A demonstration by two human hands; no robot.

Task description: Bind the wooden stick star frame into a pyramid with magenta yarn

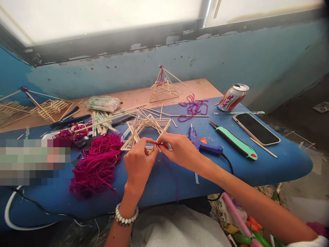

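My left hand (137, 163), with a beaded bracelet (125, 215) at its wrist, pinches purple yarn at the near edge of a star-shaped frame of wooden sticks (128, 148). Close against it, my right hand (177, 147) has thumb and forefinger pressed together on the same yarn. Fingertips of both hands meet there and partly cover the knot or loop. A thin yarn strand (177, 181) trails down from the fingers toward the lap. Left of my hands lies a loose heap of magenta yarn (96, 164).
Rightward lie a blue glue gun (196, 139), green-black utility knife (236, 142), phone (257, 128) and upright can (235, 97). Stick pyramids stand at the back (164, 91) and far left (48, 106). A stick packet (102, 103) and purple yarn tangle (194, 108) lie behind.
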